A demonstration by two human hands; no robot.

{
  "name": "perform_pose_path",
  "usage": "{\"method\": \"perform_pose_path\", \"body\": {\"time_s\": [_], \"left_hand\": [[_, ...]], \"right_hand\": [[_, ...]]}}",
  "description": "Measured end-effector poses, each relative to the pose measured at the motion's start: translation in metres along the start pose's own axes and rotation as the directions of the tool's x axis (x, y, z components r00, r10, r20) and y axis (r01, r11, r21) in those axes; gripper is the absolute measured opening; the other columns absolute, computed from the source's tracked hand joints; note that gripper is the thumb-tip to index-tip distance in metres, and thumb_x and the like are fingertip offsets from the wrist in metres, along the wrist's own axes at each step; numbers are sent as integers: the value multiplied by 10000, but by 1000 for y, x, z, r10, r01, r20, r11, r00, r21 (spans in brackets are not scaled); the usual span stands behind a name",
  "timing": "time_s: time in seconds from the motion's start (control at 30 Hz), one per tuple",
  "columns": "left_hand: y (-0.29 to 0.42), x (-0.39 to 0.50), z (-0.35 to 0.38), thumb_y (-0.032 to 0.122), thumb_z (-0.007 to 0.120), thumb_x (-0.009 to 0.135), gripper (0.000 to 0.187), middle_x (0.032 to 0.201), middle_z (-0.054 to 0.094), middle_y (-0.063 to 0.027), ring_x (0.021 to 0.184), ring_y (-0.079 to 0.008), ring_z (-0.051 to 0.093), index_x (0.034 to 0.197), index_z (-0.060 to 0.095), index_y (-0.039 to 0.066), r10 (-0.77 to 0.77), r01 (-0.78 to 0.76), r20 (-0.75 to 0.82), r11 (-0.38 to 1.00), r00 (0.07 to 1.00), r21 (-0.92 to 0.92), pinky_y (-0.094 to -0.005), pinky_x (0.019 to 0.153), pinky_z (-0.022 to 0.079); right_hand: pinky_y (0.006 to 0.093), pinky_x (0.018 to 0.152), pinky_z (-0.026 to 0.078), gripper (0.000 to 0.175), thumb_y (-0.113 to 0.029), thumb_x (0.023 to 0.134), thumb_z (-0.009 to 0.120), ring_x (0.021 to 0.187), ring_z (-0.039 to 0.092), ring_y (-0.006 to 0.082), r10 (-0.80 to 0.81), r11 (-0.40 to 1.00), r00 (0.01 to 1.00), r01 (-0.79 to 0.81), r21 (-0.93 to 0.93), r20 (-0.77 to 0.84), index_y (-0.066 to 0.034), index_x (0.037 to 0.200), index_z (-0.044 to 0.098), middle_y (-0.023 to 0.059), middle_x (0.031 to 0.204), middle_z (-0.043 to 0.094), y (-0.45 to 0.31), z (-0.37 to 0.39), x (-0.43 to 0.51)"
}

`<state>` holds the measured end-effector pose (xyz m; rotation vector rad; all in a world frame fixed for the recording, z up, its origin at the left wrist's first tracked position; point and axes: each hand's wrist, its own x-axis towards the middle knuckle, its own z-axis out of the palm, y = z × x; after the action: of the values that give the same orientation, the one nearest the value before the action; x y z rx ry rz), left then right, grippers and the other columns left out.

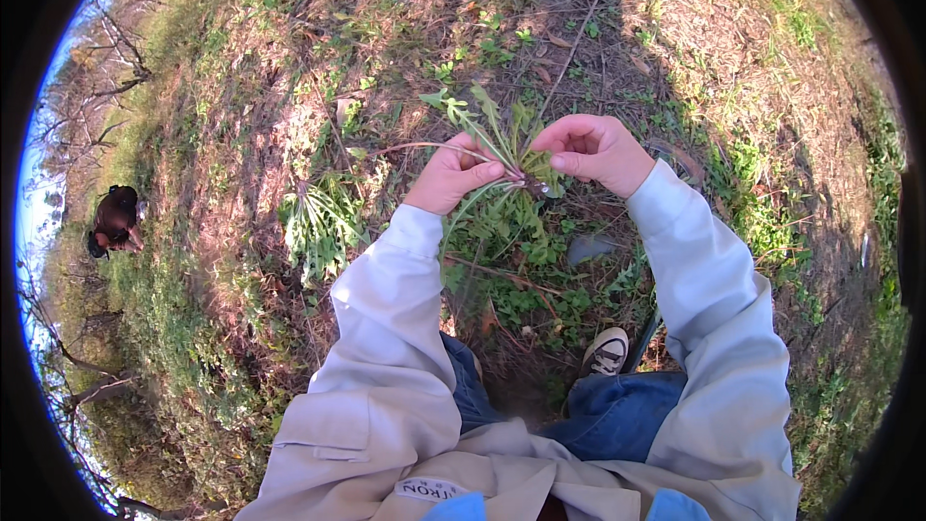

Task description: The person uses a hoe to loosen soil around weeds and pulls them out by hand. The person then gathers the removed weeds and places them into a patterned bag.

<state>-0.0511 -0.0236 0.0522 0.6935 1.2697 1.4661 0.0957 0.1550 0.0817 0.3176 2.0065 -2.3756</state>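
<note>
My left hand holds a leafy green rosette plant with toothed, dandelion-like leaves, its thumb pressed over the stalks near the base. The short brown root crown points right, with a small pale spot on it. My right hand is at the plant's right side, with thumb and forefinger pinched at a lower leaf; the exact contact is partly hidden. A second bunch of similar leaves lies on the ground left of my left forearm.
A grey flat object, perhaps a stone, lies below my right hand. Beside my shoe runs a dark narrow bar. A long thin stick crosses the grassy ground ahead. Another person bends over at far left, near bare branches.
</note>
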Motion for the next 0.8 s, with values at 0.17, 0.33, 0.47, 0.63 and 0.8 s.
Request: {"method": "perform_pose_path", "body": {"time_s": [0.17,0.33,0.47,0.63,0.8], "left_hand": [[-1,0,-1,94,614,761,304,893,602,-85,822,-156,591,1013,458,28,-2,2,-16,1000,1000,4,-273,768,471],[-2,1,2,114,618,767,222,871,608,-75,812,-133,589,927,485,36,6,-6,-3,1000,1000,-30,-243,745,466],[-9,2,-7,87,615,760,278,888,602,-77,822,-148,588,992,476,25,-10,10,4,1000,1000,4,-270,771,470],[-6,4,-6,112,621,764,237,883,605,-81,814,-132,581,936,484,25,-6,9,-55,999,998,49,-243,762,447],[-8,2,-9,139,614,776,209,876,601,-73,834,-119,560,899,487,27,2,9,-205,999,979,53,-230,776,416]], "right_hand": [[156,581,366,193,-45,731,619,639,443,6,-32,999,996,35,-41,83,-80,921,615,-68,727,517,5,2,2],[167,576,376,121,-57,750,607,634,456,21,-67,998,995,66,14,75,-69,870,598,-49,747,542,16,7,5],[179,537,371,76,-99,782,583,613,457,28,2,1000,996,-4,19,86,-68,847,557,-51,715,525,11,10,5],[181,469,345,76,-127,802,558,575,448,26,36,999,999,-36,6,25,-74,850,531,-55,696,510,14,1,4],[168,443,332,70,-111,797,553,556,443,25,23,999,991,-29,-42,-132,-71,854,539,-52,688,514,16,-4,5]]}}
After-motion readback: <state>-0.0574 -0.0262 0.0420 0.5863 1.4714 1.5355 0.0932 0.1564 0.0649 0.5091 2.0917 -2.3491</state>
